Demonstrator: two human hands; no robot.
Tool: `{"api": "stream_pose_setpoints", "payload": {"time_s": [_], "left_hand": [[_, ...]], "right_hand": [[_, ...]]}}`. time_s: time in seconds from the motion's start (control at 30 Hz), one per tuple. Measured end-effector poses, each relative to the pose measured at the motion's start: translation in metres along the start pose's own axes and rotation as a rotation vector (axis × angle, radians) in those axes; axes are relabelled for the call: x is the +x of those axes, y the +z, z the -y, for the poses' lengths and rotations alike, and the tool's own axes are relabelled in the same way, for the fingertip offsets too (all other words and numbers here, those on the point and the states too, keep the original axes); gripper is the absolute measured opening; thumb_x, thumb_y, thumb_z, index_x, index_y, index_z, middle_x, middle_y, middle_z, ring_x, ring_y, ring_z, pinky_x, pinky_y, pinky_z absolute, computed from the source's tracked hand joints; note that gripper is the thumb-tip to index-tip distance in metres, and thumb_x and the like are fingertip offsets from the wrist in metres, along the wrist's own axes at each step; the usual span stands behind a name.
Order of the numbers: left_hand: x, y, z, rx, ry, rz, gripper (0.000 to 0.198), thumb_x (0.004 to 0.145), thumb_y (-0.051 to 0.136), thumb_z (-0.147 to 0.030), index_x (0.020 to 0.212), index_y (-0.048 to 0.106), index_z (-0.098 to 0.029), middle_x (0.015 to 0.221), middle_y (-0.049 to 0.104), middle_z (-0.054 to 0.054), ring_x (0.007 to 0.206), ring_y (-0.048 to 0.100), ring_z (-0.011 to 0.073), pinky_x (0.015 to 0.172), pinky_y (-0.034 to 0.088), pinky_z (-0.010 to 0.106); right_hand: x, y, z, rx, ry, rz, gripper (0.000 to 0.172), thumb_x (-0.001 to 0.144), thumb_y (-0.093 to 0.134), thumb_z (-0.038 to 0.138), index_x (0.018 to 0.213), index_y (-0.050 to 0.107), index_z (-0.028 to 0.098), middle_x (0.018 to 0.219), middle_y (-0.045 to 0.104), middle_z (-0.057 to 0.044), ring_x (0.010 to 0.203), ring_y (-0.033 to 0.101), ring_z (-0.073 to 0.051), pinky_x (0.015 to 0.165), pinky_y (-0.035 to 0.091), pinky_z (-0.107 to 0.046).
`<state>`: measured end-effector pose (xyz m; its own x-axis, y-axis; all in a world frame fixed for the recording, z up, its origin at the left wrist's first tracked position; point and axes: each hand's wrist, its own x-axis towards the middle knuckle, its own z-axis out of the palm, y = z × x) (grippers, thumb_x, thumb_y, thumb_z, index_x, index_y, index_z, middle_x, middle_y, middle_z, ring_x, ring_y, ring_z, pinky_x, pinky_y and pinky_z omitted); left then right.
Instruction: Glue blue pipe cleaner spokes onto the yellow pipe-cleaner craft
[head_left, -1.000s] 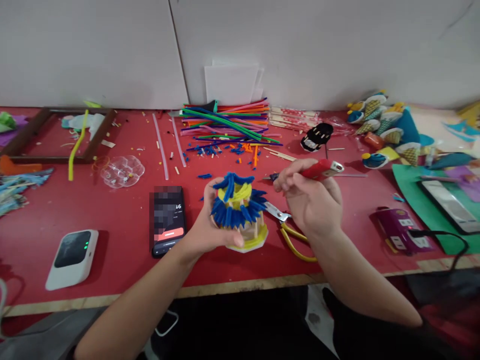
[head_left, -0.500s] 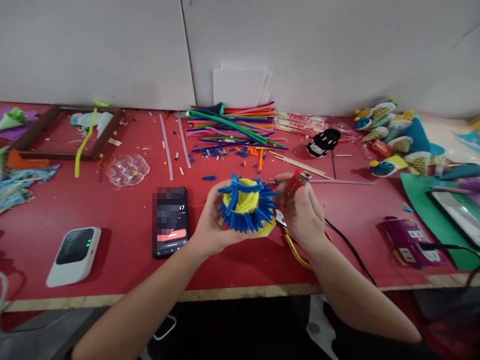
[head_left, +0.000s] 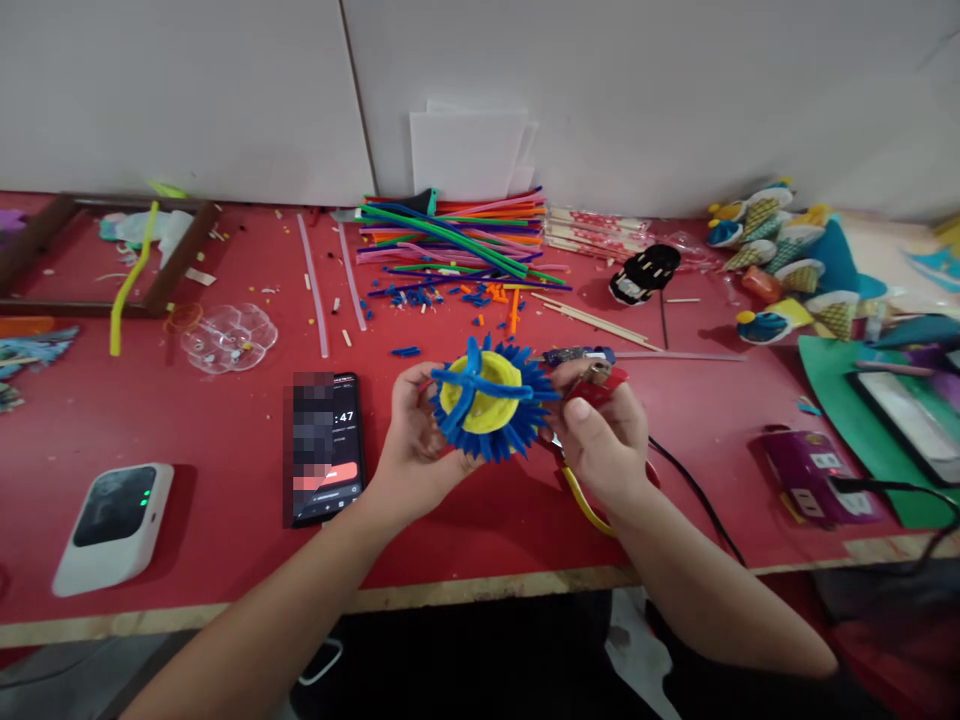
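My left hand point(head_left: 412, 440) is closed around the left side of a yellow cup-shaped craft piece point(head_left: 495, 412). Blue spiky stems ring it, and two blue strips cross over its top. In my right hand point(head_left: 604, 440), close by the piece's right edge, is a red lighter point(head_left: 609, 384) with its metal end turned up; I see no flame. Pliers with yellow and red handles point(head_left: 589, 505) lie below the right hand, partly hidden by it. Behind the lighter rests a dark slim tool with a blue-purple part point(head_left: 574, 356).
Coloured pipe cleaners point(head_left: 457, 240) are heaped at the back, with blue and orange snippets before them. A phone point(head_left: 334, 450) and a white device point(head_left: 116, 525) lie left. On the right are a purple power block point(head_left: 817, 475), its cable and several cone-shaped crafts point(head_left: 780, 245).
The craft piece has turned so its yellow inside faces me more, and the blue strips now form a cross. My right hand has lowered and tilted the lighter. The view shifted slightly.
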<state>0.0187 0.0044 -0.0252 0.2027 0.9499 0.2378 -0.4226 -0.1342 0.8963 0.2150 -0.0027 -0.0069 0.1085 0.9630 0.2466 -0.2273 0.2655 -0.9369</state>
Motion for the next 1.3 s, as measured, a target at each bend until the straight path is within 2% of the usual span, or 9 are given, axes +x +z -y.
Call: {"api": "stream_pose_setpoints", "payload": {"time_s": [0.17, 0.23, 0.33, 0.47, 0.6, 0.67, 0.77, 0.93, 1.3], "left_hand": [[0.001, 0.002, 0.003, -0.019, -0.015, -0.024, 0.044, 0.085, 0.087, -0.04, 0.125, 0.068, -0.035, 0.121, 0.075, 0.003, 0.109, 0.075, 0.0218, 0.096, 0.064, 0.034], [-0.002, 0.004, 0.0, 0.013, -0.053, 0.027, 0.045, 0.089, 0.083, -0.037, 0.131, 0.066, -0.036, 0.13, 0.074, 0.004, 0.119, 0.073, 0.0254, 0.104, 0.062, 0.04], [-0.005, 0.008, -0.004, 0.099, -0.073, 0.06, 0.058, 0.086, 0.086, -0.032, 0.137, 0.059, -0.034, 0.14, 0.07, 0.006, 0.129, 0.069, 0.0278, 0.112, 0.058, 0.044], [-0.002, 0.009, 0.0, 0.182, -0.1, -0.139, 0.059, 0.078, 0.091, -0.04, 0.127, 0.059, -0.029, 0.129, 0.074, 0.008, 0.121, 0.073, 0.0291, 0.105, 0.062, 0.046], [0.002, 0.003, 0.008, 0.253, -0.117, -0.243, 0.064, 0.072, 0.093, -0.042, 0.125, 0.059, -0.027, 0.122, 0.073, 0.009, 0.113, 0.074, 0.0282, 0.096, 0.063, 0.042], [0.002, 0.0, 0.011, 0.282, -0.119, -0.249, 0.069, 0.069, 0.094, -0.041, 0.127, 0.059, -0.026, 0.126, 0.07, 0.01, 0.116, 0.072, 0.0288, 0.097, 0.062, 0.041], [0.002, 0.0, 0.012, 0.315, -0.126, -0.227, 0.073, 0.067, 0.094, -0.038, 0.13, 0.058, -0.026, 0.134, 0.064, 0.012, 0.125, 0.068, 0.0313, 0.102, 0.06, 0.043], [0.001, 0.003, 0.011, 0.363, -0.135, -0.206, 0.068, 0.07, 0.092, -0.036, 0.128, 0.058, -0.025, 0.135, 0.062, 0.013, 0.128, 0.066, 0.0326, 0.109, 0.056, 0.047], [-0.002, 0.006, 0.011, 0.359, -0.158, -0.198, 0.064, 0.071, 0.09, -0.037, 0.126, 0.06, -0.026, 0.137, 0.061, 0.013, 0.132, 0.062, 0.0342, 0.115, 0.051, 0.052]], "right_hand": [[-0.006, 0.007, -0.008, -0.049, 0.052, 0.008, 0.025, 0.088, 0.083, 0.047, 0.091, 0.069, 0.026, 0.068, 0.057, 0.005, 0.052, 0.048, -0.009, 0.048, 0.043, -0.023], [-0.008, 0.009, -0.01, -0.09, 0.07, 0.021, 0.027, 0.09, 0.08, 0.048, 0.087, 0.066, 0.024, 0.066, 0.055, 0.005, 0.053, 0.047, -0.01, 0.049, 0.042, -0.024], [-0.01, 0.008, -0.009, -0.174, 0.076, 0.096, 0.035, 0.095, 0.075, 0.048, 0.077, 0.058, 0.023, 0.068, 0.052, 0.004, 0.059, 0.047, -0.011, 0.055, 0.041, -0.027], [-0.011, 0.004, -0.006, -0.251, 0.005, 0.218, 0.029, 0.103, 0.064, 0.042, 0.082, 0.061, 0.023, 0.073, 0.053, 0.003, 0.065, 0.049, -0.013, 0.063, 0.04, -0.031], [-0.01, 0.001, -0.006, -0.186, -0.005, 0.182, 0.029, 0.1, 0.062, 0.054, 0.098, 0.064, 0.026, 0.071, 0.05, 0.004, 0.06, 0.039, -0.013, 0.056, 0.032, -0.03], [-0.01, 0.001, -0.008, -0.163, -0.022, 0.113, 0.036, 0.096, 0.062, 0.062, 0.102, 0.06, 0.027, 0.072, 0.047, 0.004, 0.06, 0.037, -0.013, 0.054, 0.029, -0.029], [-0.01, 0.0, -0.01, -0.247, -0.095, 0.034, 0.035, 0.097, 0.059, 0.061, 0.101, 0.055, 0.027, 0.072, 0.047, 0.005, 0.06, 0.038, -0.014, 0.056, 0.029, -0.03], [-0.011, -0.003, -0.008, -0.376, -0.149, 0.065, 0.03, 0.097, 0.061, 0.056, 0.094, 0.052, 0.027, 0.069, 0.043, 0.005, 0.056, 0.036, -0.013, 0.054, 0.027, -0.031], [-0.011, -0.002, -0.007, -0.375, -0.044, 0.071, 0.02, 0.101, 0.054, 0.042, 0.092, 0.044, 0.028, 0.066, 0.038, 0.007, 0.054, 0.033, -0.012, 0.052, 0.026, -0.029]]}}
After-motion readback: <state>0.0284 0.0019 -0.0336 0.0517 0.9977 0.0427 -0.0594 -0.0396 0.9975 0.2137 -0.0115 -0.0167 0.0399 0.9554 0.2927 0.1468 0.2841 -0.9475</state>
